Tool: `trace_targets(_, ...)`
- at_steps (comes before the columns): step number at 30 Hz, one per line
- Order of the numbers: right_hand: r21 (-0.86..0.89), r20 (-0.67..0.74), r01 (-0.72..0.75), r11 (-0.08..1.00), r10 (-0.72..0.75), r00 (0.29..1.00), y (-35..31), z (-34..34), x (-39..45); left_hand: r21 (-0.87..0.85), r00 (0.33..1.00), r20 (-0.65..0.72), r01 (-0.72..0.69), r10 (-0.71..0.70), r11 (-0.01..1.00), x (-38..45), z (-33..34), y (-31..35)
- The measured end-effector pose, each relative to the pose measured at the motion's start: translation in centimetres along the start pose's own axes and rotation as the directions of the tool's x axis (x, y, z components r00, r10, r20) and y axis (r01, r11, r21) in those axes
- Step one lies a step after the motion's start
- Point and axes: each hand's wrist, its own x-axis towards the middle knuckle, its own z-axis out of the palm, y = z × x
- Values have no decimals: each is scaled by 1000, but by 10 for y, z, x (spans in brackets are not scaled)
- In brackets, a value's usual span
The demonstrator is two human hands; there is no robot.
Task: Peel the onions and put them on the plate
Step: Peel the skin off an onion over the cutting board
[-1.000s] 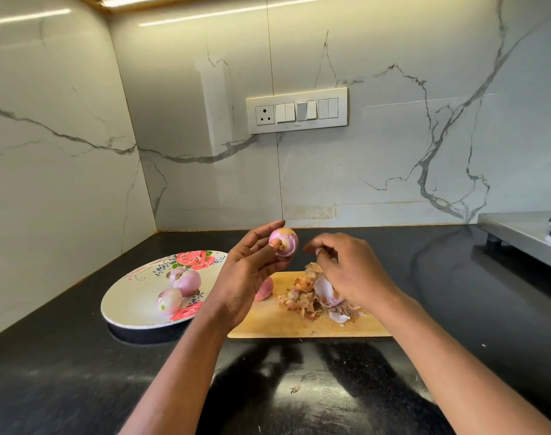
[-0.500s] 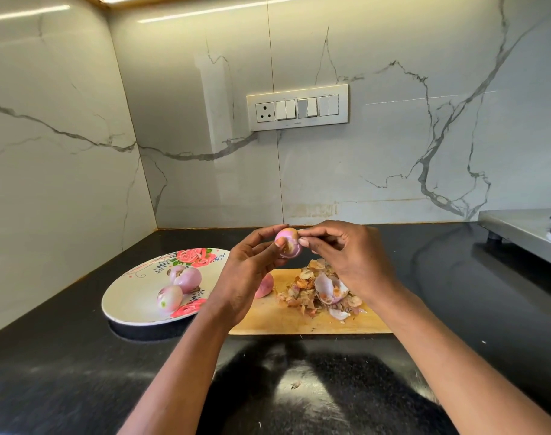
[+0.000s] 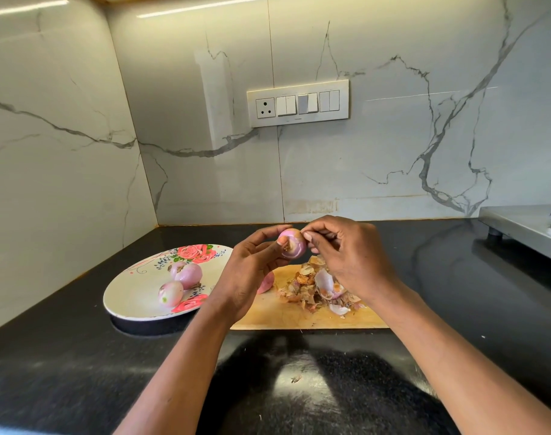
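Black countertop (image 3: 63, 356) under marble walls, plate (image 3: 132, 296) bearing two peeled onions (image 3: 180, 282). Left hand (image 3: 249, 277) gripping onion (image 3: 291, 243) above cutting board (image 3: 299, 315); right hand (image 3: 346, 255) pinching its skin.

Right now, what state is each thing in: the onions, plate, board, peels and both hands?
Held onion: partly peeled, held above the board.
Left hand: grips the held onion.
Right hand: pinches skin at the onion's top.
Plate: holds two peeled onions.
Cutting board: flat on the counter.
Peels: heaped on the board.
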Motion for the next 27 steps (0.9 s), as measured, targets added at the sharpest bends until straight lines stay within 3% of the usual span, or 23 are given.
trace_targets(6,81,37,-92,992,89,995,0,0,-1,-17,1000,0,-19,19,1000,-2,1,4)
trace_targets(18,-10,13,-38,999,38,999,-1,1,-2,34,1000,-9,4,-4,999,-3,2,3)
trace_targets(23,128,59,-139,982,132,989,-2,-1,-1,-25,1000,-21,3,-4,1000,-2,0,3)
trace_targets(27,130,80,-132,983,122,989,-6,0,-1,-42,1000,-21,-12,11,999,-1,-1,2)
